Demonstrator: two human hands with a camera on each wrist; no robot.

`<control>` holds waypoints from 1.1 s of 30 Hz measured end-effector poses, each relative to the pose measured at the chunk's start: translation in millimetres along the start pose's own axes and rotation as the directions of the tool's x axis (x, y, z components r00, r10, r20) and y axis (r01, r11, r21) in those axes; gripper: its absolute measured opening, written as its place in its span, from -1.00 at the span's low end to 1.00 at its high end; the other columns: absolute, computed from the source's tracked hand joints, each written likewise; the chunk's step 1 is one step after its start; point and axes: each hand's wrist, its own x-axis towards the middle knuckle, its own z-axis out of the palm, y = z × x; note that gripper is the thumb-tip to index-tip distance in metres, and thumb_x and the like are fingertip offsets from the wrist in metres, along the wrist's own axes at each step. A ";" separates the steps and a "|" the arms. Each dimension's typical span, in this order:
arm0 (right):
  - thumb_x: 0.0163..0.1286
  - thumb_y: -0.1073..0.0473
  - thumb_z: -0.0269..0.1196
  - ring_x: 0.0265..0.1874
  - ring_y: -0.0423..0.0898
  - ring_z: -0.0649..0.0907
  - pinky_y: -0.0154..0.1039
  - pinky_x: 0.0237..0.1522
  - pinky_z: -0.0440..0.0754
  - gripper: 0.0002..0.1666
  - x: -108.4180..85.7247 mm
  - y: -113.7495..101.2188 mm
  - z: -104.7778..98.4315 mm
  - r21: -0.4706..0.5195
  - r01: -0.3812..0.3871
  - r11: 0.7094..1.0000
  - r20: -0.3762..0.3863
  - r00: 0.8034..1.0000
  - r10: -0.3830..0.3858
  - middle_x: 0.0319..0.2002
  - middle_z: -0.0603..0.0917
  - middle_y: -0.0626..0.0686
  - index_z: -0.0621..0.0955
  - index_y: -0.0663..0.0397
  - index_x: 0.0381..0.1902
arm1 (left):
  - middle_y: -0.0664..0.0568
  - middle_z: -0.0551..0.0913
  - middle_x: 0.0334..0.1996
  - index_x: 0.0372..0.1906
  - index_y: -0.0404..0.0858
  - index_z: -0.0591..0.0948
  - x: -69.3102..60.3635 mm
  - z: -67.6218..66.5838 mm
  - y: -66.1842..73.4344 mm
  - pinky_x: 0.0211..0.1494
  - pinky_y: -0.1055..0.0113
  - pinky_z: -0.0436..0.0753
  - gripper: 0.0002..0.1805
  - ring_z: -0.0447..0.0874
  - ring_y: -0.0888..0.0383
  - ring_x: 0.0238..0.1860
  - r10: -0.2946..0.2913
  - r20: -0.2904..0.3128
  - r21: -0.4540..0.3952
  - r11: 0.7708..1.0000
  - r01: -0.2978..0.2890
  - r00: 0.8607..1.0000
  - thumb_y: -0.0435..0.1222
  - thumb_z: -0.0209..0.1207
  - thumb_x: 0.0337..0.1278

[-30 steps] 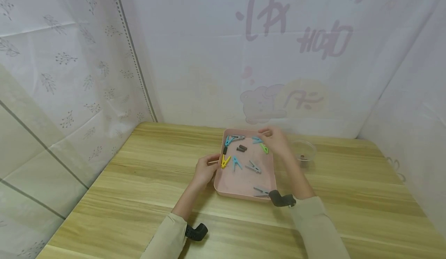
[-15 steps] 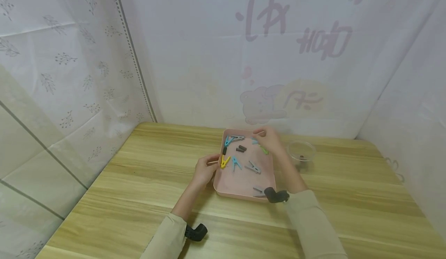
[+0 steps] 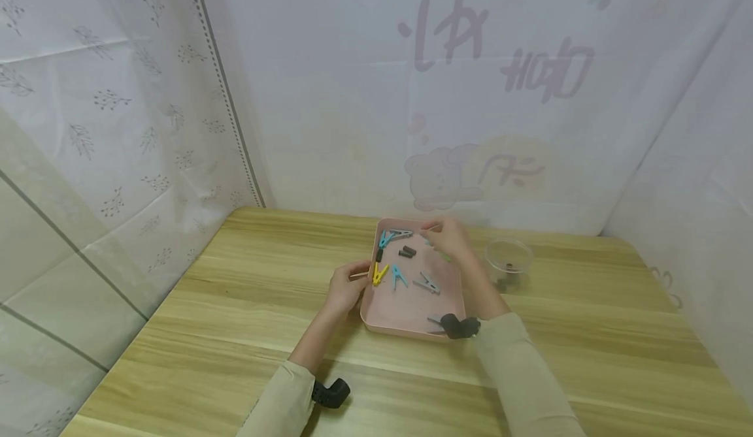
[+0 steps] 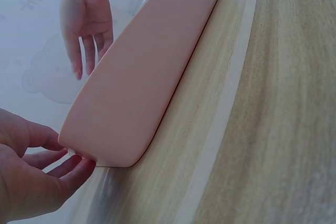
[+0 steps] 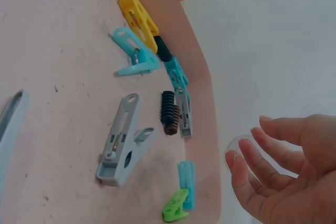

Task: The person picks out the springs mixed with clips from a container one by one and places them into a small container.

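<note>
Holding a shallow pink rectangular plastic tray (image 3: 406,307) at its 9 o'clock wall, a person's left grip (image 3: 347,287) narrows against the rim and outer side, apparently to keep it from sliding. The right grip (image 3: 450,238) hangs over the tray's 1 o'clock corner, fingers loosely curved, nothing visible between them. Nearest it lie a light-blue plastic clip (image 5: 187,182) and a lime-green plastic clip (image 5: 176,206), close together by the wall.

The raised walls seem to serve as a fence for small parts. A yellow plastic clip (image 5: 137,19) leans at 9 o'clock beside a pale turquoise plastic clip (image 5: 134,51); a black ribbed coil (image 5: 163,49) sits by the wall at 10. Toward 11 are a teal plastic clip (image 5: 176,74), a slim grey plastic clip (image 5: 184,111) and two dark ribbed coils (image 5: 167,106), lying side by side. A larger grey plastic clip (image 5: 122,140) rests near the middle; another grey one, at 5 o'clock, is partly hidden by a black curved wrist mount (image 3: 461,326).

Between 2 and 3 o'clock from the tray, a clear round plastic container (image 3: 508,254) stands on the pale wood-grain desk (image 3: 235,332), its dark contents too small to tell. Pale curtains enclose the scene, the 12 o'clock one (image 3: 353,97) printed with lettering and a cartoon bear, the 10 o'clock one (image 3: 117,64) with leafy sprigs.
</note>
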 end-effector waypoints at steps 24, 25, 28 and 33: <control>0.51 0.25 0.31 -0.04 0.19 0.79 -0.18 -0.05 0.81 -0.69 12.2 11.7 25.7 0.006 -0.065 0.998 -0.053 0.996 0.066 0.10 0.73 0.36 0.71 0.34 0.11 | -0.43 0.57 0.31 0.35 -0.55 0.53 -0.9 -1.3 1.4 0.32 -0.02 0.68 -0.55 0.61 -0.34 0.31 -0.005 0.025 -0.011 1.000 0.006 1.000 -0.56 0.08 0.42; 0.50 0.26 0.32 -0.08 0.18 0.81 -0.22 -0.10 0.82 -0.70 12.4 12.0 26.6 -0.002 -0.059 0.998 -0.062 0.996 0.059 0.06 0.75 0.36 0.72 0.34 0.09 | -0.43 0.57 0.31 0.35 -0.55 0.53 -1.1 -1.4 1.7 0.32 -0.02 0.68 -0.55 0.61 -0.34 0.31 -0.006 0.026 -0.014 1.000 0.006 1.000 -0.57 0.07 0.42; 0.47 0.27 0.35 -0.21 0.14 0.84 -0.31 -0.27 0.80 -0.73 13.6 13.5 29.0 -0.035 -0.038 0.999 -0.083 0.996 0.035 -0.05 0.79 0.34 0.75 0.34 0.04 | -0.42 0.57 0.31 0.35 -0.55 0.53 -1.2 -1.6 2.0 0.32 0.00 0.69 -0.56 0.61 -0.33 0.32 -0.010 0.026 -0.020 1.000 0.010 1.000 -0.57 0.07 0.42; 0.41 0.26 0.40 -0.38 0.00 0.80 -0.43 -0.42 0.69 -0.76 15.2 14.9 32.1 -0.102 -0.049 0.994 -0.098 0.994 0.039 -0.06 0.82 0.28 0.78 0.29 -0.04 | -0.42 0.57 0.31 0.34 -0.55 0.54 -0.5 -1.2 2.0 0.33 0.00 0.68 -0.56 0.61 -0.32 0.32 -0.013 0.021 -0.019 1.000 0.013 1.000 -0.57 0.07 0.42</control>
